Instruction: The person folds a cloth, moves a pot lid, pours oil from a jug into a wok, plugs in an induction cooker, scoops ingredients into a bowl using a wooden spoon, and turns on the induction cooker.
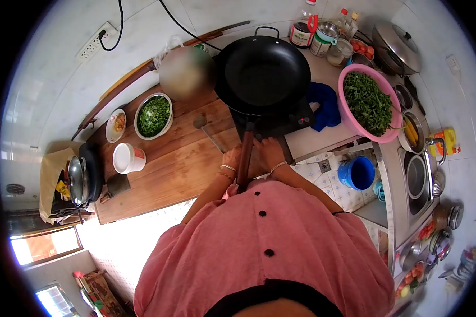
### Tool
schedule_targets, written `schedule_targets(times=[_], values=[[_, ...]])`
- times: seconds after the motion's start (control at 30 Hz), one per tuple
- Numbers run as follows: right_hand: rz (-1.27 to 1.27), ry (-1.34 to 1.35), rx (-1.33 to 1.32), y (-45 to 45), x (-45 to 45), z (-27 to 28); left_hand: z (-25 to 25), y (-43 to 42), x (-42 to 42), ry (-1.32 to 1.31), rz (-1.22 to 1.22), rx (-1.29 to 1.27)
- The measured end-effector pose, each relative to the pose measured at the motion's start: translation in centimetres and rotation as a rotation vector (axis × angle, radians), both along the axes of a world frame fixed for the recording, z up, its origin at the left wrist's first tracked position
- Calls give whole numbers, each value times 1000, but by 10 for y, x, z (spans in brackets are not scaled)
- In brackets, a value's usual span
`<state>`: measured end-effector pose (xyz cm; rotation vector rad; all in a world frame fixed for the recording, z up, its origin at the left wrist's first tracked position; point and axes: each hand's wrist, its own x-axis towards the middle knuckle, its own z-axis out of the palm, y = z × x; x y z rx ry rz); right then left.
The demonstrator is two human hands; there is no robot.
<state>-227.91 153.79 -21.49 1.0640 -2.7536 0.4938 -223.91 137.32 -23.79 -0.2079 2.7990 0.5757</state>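
A black wok (pixel 264 74) sits on the black induction cooker (pixel 280 138), its brown handle (pixel 246 153) pointing toward me. My left hand (pixel 231 158) rests on the wooden counter just left of the handle, its fingers lying loosely. A metal ladle (pixel 206 129) lies on the wood, its handle end beside my left fingers; I see no grip on it. Right of the wok handle, my right hand (pixel 269 151) lies at the cooker's front edge, fingers stretched forward and nothing seen in them. Both wrists wear bracelets.
Left on the wooden counter (pixel 158 174) stand a bowl of chopped greens (pixel 153 115), a small bowl (pixel 116 126) and a white tub (pixel 128 158). To the right are a blue cloth (pixel 323 105), a pink basin of leafy greens (pixel 366 103), sauce bottles (pixel 302 33) and a sink (pixel 418 179). A blue bucket (pixel 356 173) stands below.
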Motion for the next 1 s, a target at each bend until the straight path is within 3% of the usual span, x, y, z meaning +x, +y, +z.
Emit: schedule_targets(times=[0.1,0.37,0.47,0.57,0.77,0.87,1.0], values=[[-12,-181,126,-1,1,6,2,-2,6,55,-35,30],[10,-99,12,0,-1,-5,15,0,10,93,-18,86],[23,-90,-7,5,-2,-2,-14,-11,6,59,-2,104],[30,-105,-10,8,-3,-1,27,-5,8,44,42,133],[40,-218,15,9,-7,-4,24,-5,8,42,75,158],[68,-204,-3,8,-9,0,-9,-13,8,183,9,230],[78,-154,-42,10,-9,-2,16,-2,10,101,77,233]])
